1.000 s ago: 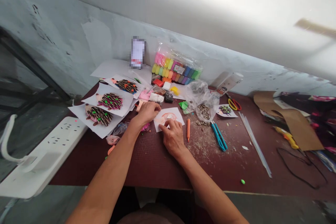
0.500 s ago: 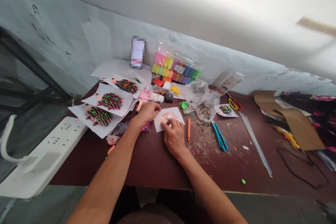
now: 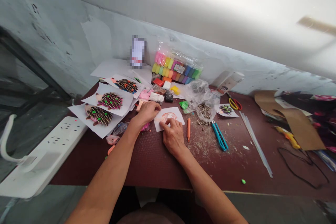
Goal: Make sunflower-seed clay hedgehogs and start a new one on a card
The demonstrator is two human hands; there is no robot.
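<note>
A small white sheet of paper point(image 3: 180, 113) lies in front of me, with an orange hedgehog-like outline point(image 3: 170, 114) and a pale patch on it. My left hand point(image 3: 150, 112) is at its upper left corner, fingers curled together; what they hold, if anything, is hidden. Resting on the sheet's lower part is my right hand point(image 3: 173, 134), its fingers bent and its thumb and index fingertips close together at the outline's left end. Whatever lies under these fingertips does not show. An orange marker point(image 3: 188, 130) lies just right of the paper.
Hedgehog pictures point(image 3: 109, 101) lie at left beside a power strip point(image 3: 49, 161). Behind are modelling clay packs point(image 3: 157, 98) and a colourful clay set point(image 3: 177, 68). Rightward lie a bag of striped seeds point(image 3: 204, 110), a blue cutter point(image 3: 219, 136), scissors point(image 3: 234, 103), glue sticks point(image 3: 256, 143) and a glue gun point(image 3: 288, 137).
My right hand has shifted slightly to the left over the paper. My left hand has stayed almost where it was, and the other things have not moved.
</note>
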